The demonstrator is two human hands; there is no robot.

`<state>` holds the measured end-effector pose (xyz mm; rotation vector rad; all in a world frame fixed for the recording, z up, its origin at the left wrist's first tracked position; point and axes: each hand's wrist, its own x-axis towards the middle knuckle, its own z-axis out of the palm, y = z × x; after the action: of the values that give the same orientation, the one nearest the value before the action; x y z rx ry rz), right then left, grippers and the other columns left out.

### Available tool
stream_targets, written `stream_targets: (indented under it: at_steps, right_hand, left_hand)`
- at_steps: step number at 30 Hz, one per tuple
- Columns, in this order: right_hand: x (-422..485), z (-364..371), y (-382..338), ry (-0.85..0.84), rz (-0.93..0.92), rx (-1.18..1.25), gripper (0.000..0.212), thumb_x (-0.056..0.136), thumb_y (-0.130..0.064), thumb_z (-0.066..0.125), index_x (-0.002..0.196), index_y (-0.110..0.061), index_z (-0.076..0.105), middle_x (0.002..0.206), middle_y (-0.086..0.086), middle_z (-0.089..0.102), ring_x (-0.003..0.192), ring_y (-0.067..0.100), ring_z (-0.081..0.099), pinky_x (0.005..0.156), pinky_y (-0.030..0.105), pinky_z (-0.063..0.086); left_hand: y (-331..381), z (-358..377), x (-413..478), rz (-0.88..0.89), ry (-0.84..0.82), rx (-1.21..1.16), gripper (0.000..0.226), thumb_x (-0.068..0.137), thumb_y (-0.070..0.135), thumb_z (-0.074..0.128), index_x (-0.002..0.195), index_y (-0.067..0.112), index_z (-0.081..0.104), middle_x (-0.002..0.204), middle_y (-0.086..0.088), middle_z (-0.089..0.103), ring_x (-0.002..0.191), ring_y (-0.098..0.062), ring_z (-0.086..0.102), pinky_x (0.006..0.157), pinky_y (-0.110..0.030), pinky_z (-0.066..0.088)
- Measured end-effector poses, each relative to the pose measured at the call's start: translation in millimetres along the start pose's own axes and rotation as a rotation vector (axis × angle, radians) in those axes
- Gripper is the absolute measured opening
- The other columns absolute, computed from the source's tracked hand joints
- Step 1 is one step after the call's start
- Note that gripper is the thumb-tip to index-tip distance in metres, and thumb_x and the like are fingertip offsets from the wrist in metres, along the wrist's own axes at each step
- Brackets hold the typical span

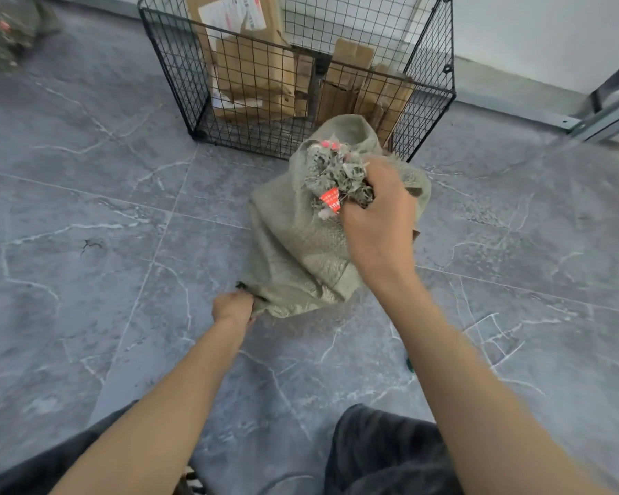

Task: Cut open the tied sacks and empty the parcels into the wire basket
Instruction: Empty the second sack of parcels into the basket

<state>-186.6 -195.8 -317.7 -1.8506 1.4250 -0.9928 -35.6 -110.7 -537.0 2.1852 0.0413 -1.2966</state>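
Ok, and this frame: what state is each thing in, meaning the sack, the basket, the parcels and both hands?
Sack: held at both ends, neck bunched with a red tag, looks uncut.
Right hand: grips the sack's bunched neck.
Left hand: grips the sack's bottom corner.
Wire basket: upright on the floor, open-topped, partly filled.
Parcels: cardboard, inside the basket, leaning.
Second sack: on the floor far left, too blurred to judge.

**What the things are made of**

The basket (pixel 172 73) is thin black metal wire, a bit shiny. Inside it, the boxes (pixel 254 73) are brown cardboard, dull and flat. In front of the basket, the sack (pixel 301 251) is grey-green woven cloth, rough and crinkled. The floor (pixel 86 209) under the basket is grey tile with white veins, smooth with a soft shine.
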Motion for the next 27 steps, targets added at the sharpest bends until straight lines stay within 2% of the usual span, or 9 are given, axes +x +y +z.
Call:
stream_targets:
  at_steps: [3,5,7,10,13,19,21,24,27]
  right_hand:
    - [-12,-6,-2,0.047,0.127,0.04,0.04,0.073,0.012,0.052,0.104,-0.01,0.064,0.103,0.002,0.062,0.096,0.01,0.054,0.082,0.016,0.042]
    - [-13,-15,-11,0.086,0.213,0.037,0.039,0.073,0.011,0.051,0.104,-0.01,0.065,0.104,0.005,0.063,0.096,0.015,0.055,0.082,0.025,0.044]
    - [-7,-30,-22,0.12,0.325,0.037,0.034,0.074,0.007,0.048,0.096,-0.015,0.063,0.095,0.006,0.062,0.082,0.016,0.051,0.07,0.025,0.038]
    - [9,-61,-45,0.142,0.459,0.041,0.027,0.077,0.0,0.047,0.094,-0.01,0.065,0.083,0.007,0.061,0.071,0.018,0.047,0.059,0.028,0.033]
    - [18,-92,-80,0.125,0.526,0.017,0.015,0.081,-0.001,0.049,0.079,-0.013,0.059,0.067,-0.001,0.053,0.058,0.014,0.04,0.051,0.027,0.029]
    - [22,-158,-175,0.045,0.617,0.054,0.024,0.084,-0.002,0.055,0.074,-0.024,0.052,0.058,-0.004,0.046,0.046,0.009,0.032,0.043,0.023,0.026]
    - [23,-182,-209,0.03,0.629,0.037,0.024,0.083,0.0,0.054,0.073,-0.021,0.051,0.057,-0.003,0.045,0.047,0.011,0.032,0.044,0.026,0.026]
    - [25,-211,-262,-0.05,0.564,-0.071,0.018,0.082,0.001,0.052,0.081,-0.016,0.054,0.072,0.003,0.053,0.061,0.018,0.04,0.054,0.028,0.029]
    - [32,-231,-310,-0.052,0.523,-0.137,0.021,0.084,0.002,0.052,0.085,-0.019,0.053,0.077,0.002,0.053,0.063,0.015,0.042,0.051,0.018,0.029]
  left_hand:
    - [27,-10,-47,0.153,0.047,0.117,0.027,0.084,0.0,0.054,0.058,0.002,0.052,0.073,-0.025,0.059,0.079,-0.038,0.059,0.067,-0.04,0.043]
    - [48,-21,-77,0.238,0.074,0.173,0.037,0.085,-0.001,0.052,0.051,0.008,0.041,0.066,-0.025,0.052,0.073,-0.037,0.05,0.065,-0.04,0.037]
    - [69,-35,-104,0.293,0.119,0.208,0.039,0.085,-0.001,0.05,0.05,0.01,0.037,0.069,-0.029,0.052,0.076,-0.04,0.05,0.065,-0.041,0.036]
    - [96,-61,-148,0.352,0.151,0.315,0.039,0.086,0.0,0.047,0.051,0.011,0.035,0.065,-0.019,0.045,0.074,-0.031,0.043,0.061,-0.034,0.023]
    - [124,-93,-196,0.399,0.204,0.321,0.032,0.085,0.001,0.046,0.055,0.008,0.038,0.068,-0.019,0.048,0.074,-0.034,0.046,0.061,-0.035,0.026]
    - [184,-158,-304,0.517,0.252,0.158,0.028,0.085,0.008,0.052,0.058,0.007,0.046,0.059,-0.012,0.041,0.064,-0.022,0.036,0.059,-0.035,0.029]
    - [205,-182,-346,0.57,0.247,0.154,0.031,0.086,0.01,0.052,0.057,0.005,0.046,0.056,-0.009,0.041,0.061,-0.022,0.036,0.058,-0.035,0.029]
    - [238,-217,-408,0.657,0.244,0.148,0.029,0.091,0.014,0.05,0.066,0.001,0.052,0.061,-0.008,0.047,0.06,-0.021,0.04,0.055,-0.037,0.029]
    - [267,-248,-459,0.754,0.244,0.174,0.03,0.094,0.013,0.046,0.065,0.005,0.048,0.061,-0.009,0.047,0.057,-0.024,0.04,0.052,-0.036,0.027]
